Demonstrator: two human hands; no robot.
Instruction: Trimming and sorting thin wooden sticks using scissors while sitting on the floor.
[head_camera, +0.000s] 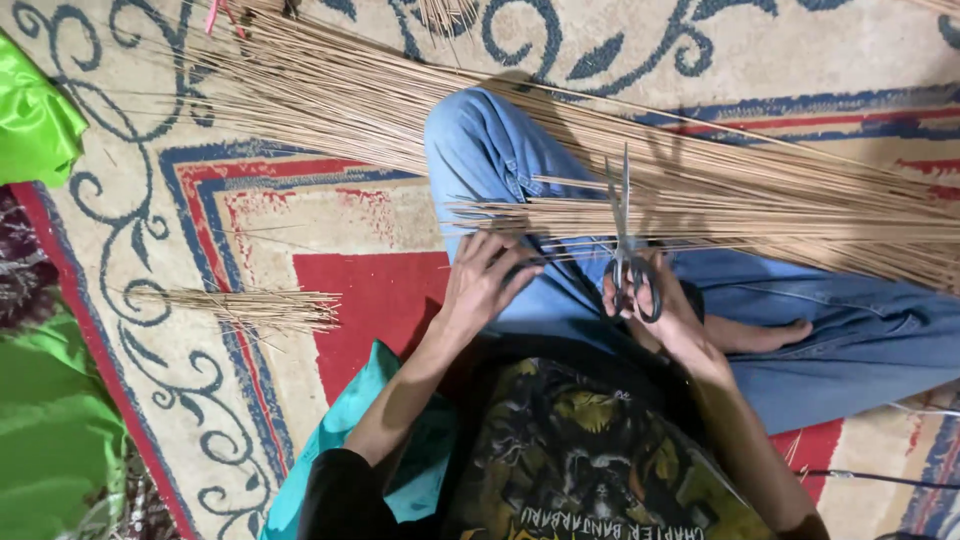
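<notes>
Sitting on the patterned carpet (300, 210), we steady the long thin sticks (560, 210) across our knee with our left hand (487, 280), fingers spread, while our right hand (665, 305) grips the scissors (625, 240), blades nearly closed; loose sticks could slide, making an uneven cut.

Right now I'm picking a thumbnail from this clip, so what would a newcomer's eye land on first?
Most likely the long sheaf of thin tan sticks lying across the person's blue-jeaned lap, with the right hand holding scissors upright at the cut ends. The left hand steadies those ends. A small pile of trimmed stick pieces lies left on the patterned rug.
</notes>
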